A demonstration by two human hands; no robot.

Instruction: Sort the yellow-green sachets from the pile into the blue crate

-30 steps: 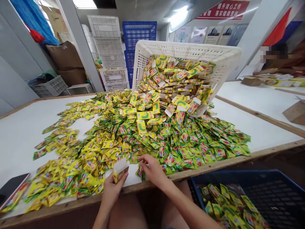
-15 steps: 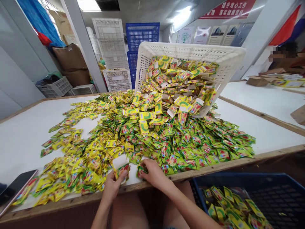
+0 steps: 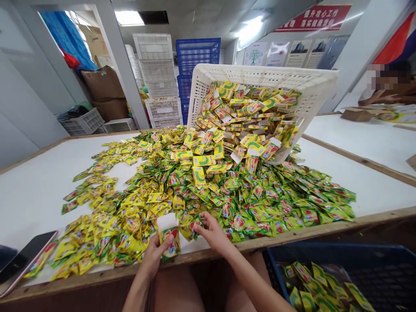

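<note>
My left hand (image 3: pixel 156 250) is closed around a small yellow-green box (image 3: pixel 169 238) with a red fruit picture, its white top flap standing up. Pinched in the fingers of my right hand (image 3: pixel 211 234) is a green sachet (image 3: pixel 196 226), just right of the box and apart from it. Around both hands lies a broad heap of sachets, mostly yellow ones (image 3: pixel 130 225) on the left and green ones (image 3: pixel 260 212) on the right. Behind, a white plastic basket (image 3: pixel 315 91) tips toward me, spilling many flattish yellow boxes (image 3: pixel 203 160) onto the heap.
A phone (image 3: pixel 27 258) lies at the table's left front. Below the wooden table edge (image 3: pixel 373 217), a blue crate (image 3: pixel 383 260) holds several filled-looking boxes. White crates (image 3: pixel 159 82) and blue crates (image 3: pixel 198 56) are stacked behind. Another person (image 3: pixel 386 82) is at the far right table.
My right hand has lifted the green sachet off the table and brought it up beside the box. My left hand has turned the box's printed front more toward me. The view has shifted slightly.
</note>
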